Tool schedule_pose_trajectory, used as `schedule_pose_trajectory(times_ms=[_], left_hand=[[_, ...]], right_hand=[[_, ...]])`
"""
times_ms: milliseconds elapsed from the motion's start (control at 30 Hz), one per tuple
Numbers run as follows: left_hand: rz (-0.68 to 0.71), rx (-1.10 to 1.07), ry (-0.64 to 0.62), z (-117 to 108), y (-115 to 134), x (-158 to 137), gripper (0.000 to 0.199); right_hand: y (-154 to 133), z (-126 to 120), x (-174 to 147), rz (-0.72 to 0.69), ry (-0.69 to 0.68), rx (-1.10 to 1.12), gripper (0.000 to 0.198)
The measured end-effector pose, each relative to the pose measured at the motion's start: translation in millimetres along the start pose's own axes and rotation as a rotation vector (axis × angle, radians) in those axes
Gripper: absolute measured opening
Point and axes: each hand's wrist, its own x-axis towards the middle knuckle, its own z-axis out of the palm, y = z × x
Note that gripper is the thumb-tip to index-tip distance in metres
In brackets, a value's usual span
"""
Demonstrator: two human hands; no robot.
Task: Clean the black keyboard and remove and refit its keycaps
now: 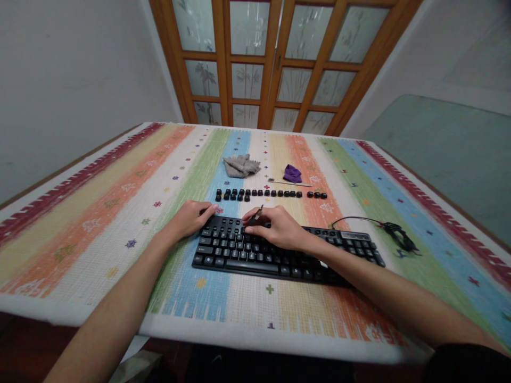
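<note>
A black keyboard point(255, 255) lies on the table, with part of its top rows bare of keycaps. My right hand point(279, 226) is over its upper middle, thumb and fingers pinched on a slim dark tool point(258, 211) that points up and away. Its lower end is hidden by my fingers, so I cannot tell its exact kind. At the keyboard's upper left corner rests my left hand point(194, 217), fingers stretched out and grasping nothing visible. Just beyond the keyboard, loose black keycaps point(266, 193) are lined up in a long row, with a shorter row below it at the left.
Farther back lie a crumpled grey cloth point(240, 166), a purple cloth point(293, 174) and a thin rod point(291, 183) with a grey end. The keyboard's coiled cable point(401, 236) sits at the right. A striped tablecloth point(120, 213) covers the table.
</note>
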Motion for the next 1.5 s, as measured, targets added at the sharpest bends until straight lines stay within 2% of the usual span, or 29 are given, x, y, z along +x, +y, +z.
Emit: schedule_pose_trajectory(times_ms=[167, 400, 633, 833, 967, 1133, 1267, 1500], left_hand=[[-0.005, 0.008, -0.005, -0.8, -0.7, 0.5, 0.049], [-0.004, 0.016, -0.007, 1.7, -4.5, -0.9, 0.043], [0.001, -0.006, -0.012, 2.9, -5.9, -0.7, 0.045], [-0.001, -0.005, -0.009, 1.4, -5.0, 0.1, 0.044], [-0.017, -0.005, -0.015, 0.9, -3.8, -0.2, 0.043], [-0.017, -0.005, -0.021, 1.5, -5.1, -1.1, 0.042], [-0.001, -0.006, -0.020, 1.6, -6.0, -1.2, 0.042], [-0.008, 0.007, -0.029, 2.0, -7.3, 0.3, 0.043]], right_hand=[[-6.1, 0.1, 1.5, -0.005, -0.024, -0.105, 0.016], [-14.6, -10.5, 8.1, -0.057, -0.180, -0.318, 0.020], [-12.5, -4.9, 2.3, -0.038, -0.125, -0.354, 0.021], [-16.6, -2.9, 10.3, -0.024, -0.153, -0.458, 0.019], [-18.5, -10.8, 19.6, -0.016, -0.200, -0.394, 0.015], [-14.7, -16.4, 23.7, 0.023, -0.192, -0.243, 0.012], [-11.8, -14.6, 25.4, 0.022, -0.177, -0.238, 0.011], [-8.9, -18.3, 30.6, -0.015, -0.234, -0.230, 0.014]])
